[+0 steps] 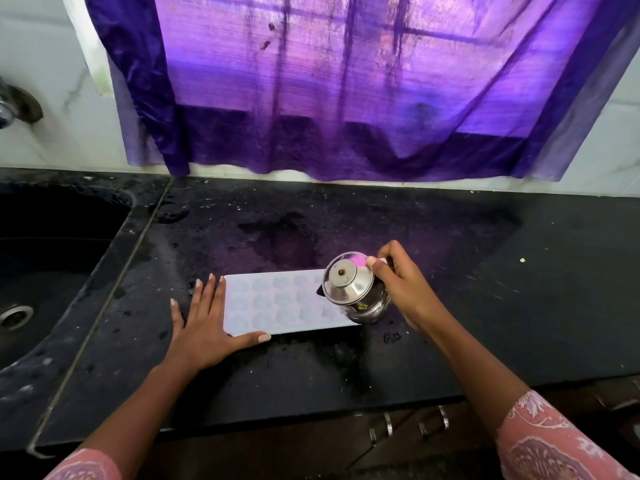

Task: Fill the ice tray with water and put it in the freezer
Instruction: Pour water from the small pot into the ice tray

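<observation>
The ice tray (277,303) is braced on the surface (502,306) by the flat left hand (204,327). A steel kettle (349,289), gripped by the right hand (398,289), is tipped over its right end. Slow pouring is advised.

Home kitchen (sink (52,237), counter (485,306))

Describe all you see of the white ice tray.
The white rectangular plastic ice tray lies flat on the black stone countertop. It has rows of round cells; water in them cannot be judged. The left hand rests flat against its left end. A shiny steel jug, gripped by the right hand, tilts over its right end.
</observation>
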